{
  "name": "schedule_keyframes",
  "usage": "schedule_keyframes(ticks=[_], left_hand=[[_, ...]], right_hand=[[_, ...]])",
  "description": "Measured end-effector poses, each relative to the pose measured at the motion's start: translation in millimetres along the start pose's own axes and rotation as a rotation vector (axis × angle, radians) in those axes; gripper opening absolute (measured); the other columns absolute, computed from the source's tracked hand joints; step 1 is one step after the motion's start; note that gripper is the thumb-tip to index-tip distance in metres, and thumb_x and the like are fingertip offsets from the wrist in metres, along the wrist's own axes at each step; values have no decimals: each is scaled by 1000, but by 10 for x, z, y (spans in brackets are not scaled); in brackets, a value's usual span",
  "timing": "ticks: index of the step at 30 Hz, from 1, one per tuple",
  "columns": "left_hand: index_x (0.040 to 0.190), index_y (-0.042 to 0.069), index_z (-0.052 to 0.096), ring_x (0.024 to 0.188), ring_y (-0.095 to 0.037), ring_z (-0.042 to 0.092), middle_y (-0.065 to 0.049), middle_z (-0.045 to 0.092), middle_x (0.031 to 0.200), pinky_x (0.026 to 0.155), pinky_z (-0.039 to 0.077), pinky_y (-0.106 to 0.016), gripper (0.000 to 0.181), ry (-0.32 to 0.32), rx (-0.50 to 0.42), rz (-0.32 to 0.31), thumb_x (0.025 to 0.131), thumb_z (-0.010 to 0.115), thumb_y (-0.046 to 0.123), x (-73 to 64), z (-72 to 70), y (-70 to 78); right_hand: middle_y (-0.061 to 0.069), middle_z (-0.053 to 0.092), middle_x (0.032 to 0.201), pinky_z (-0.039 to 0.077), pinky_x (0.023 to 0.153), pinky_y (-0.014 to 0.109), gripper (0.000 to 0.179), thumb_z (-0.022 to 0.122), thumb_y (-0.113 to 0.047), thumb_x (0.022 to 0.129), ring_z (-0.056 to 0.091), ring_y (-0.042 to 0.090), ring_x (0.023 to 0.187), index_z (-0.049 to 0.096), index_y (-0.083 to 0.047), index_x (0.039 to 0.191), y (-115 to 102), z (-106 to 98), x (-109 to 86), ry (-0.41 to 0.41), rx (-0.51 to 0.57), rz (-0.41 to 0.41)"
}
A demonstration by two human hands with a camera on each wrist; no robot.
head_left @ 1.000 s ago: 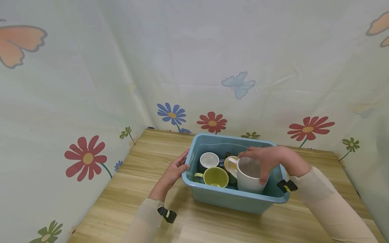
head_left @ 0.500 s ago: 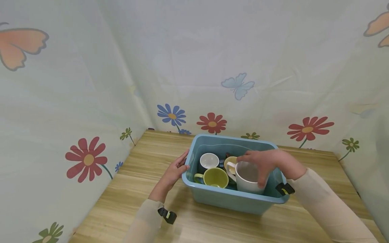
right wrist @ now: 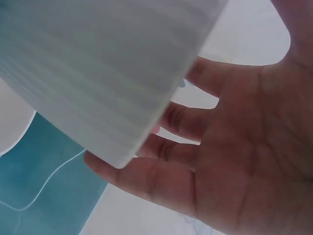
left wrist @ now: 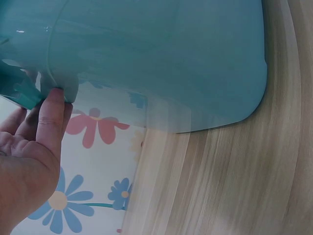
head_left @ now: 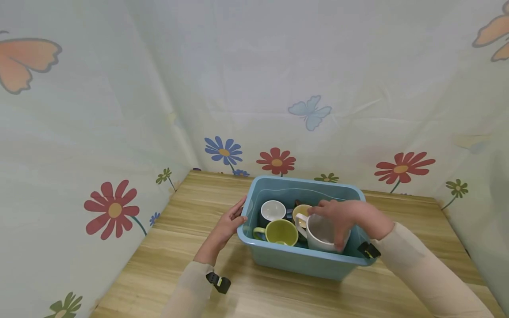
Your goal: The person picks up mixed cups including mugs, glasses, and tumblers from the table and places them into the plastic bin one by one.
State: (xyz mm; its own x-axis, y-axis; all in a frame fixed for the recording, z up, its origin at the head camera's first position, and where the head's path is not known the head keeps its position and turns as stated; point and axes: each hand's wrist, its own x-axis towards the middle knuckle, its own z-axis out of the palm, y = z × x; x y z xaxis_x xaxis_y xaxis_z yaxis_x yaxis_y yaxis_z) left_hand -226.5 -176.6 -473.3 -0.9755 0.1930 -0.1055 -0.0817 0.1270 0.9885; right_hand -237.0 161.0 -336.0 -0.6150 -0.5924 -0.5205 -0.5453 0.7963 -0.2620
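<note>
A white mug [head_left: 316, 239] is inside the blue plastic bin [head_left: 296, 260], at its right end. My right hand [head_left: 345, 219] holds the mug by its rim from above, thumb toward the front and fingers across the top. The right wrist view shows the mug's ribbed white side [right wrist: 112, 73] against the fingers. My left hand [head_left: 226, 226] grips the bin's left rim, its thumb at the edge; in the left wrist view, fingertips [left wrist: 55, 100] touch the bin's side under the rim. Whether the mug touches the bin's floor is hidden.
Left of the white mug sit a yellow-green cup [head_left: 281, 232], a dark cup with a white inside [head_left: 273, 210] and a pale yellow cup [head_left: 301, 213]. The bin stands on a wood-grain table [head_left: 191, 212]. A flower-print curtain [head_left: 246, 110] encloses the back and sides.
The white mug has gone lower into the bin and slightly left, with my right hand still holding it. My left hand has stayed on the rim.
</note>
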Motion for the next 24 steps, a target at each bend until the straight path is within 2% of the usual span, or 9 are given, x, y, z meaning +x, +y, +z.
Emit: schedule_keyframes(ticks=[5, 12, 24], left_hand=[[163, 21, 30, 144, -39, 46, -20, 35, 165, 101, 57, -44, 71, 11, 0, 1, 97, 52, 8, -1, 10, 6], [163, 20, 30, 145, -41, 44, -20, 35, 165, 104, 55, -50, 70, 9, -6, 1, 97, 52, 7, 1, 29, -12], [163, 18, 30, 147, -42, 42, -21, 34, 165, 109, 50, -56, 70, 15, 1, 4, 97, 52, 7, 3, 24, -10]], right_hand=[[14, 48, 142, 53, 96, 61, 102, 97, -23, 63, 45, 36, 124, 44, -18, 150, -16, 20, -18, 1, -16, 6], [12, 49, 138, 55, 94, 60, 99, 97, -22, 64, 44, 36, 124, 46, -21, 149, -36, 56, -63, 3, 9, 21], [13, 49, 141, 54, 98, 61, 101, 97, -24, 65, 46, 35, 125, 43, -17, 150, 8, 94, -19, 4, -18, 8]])
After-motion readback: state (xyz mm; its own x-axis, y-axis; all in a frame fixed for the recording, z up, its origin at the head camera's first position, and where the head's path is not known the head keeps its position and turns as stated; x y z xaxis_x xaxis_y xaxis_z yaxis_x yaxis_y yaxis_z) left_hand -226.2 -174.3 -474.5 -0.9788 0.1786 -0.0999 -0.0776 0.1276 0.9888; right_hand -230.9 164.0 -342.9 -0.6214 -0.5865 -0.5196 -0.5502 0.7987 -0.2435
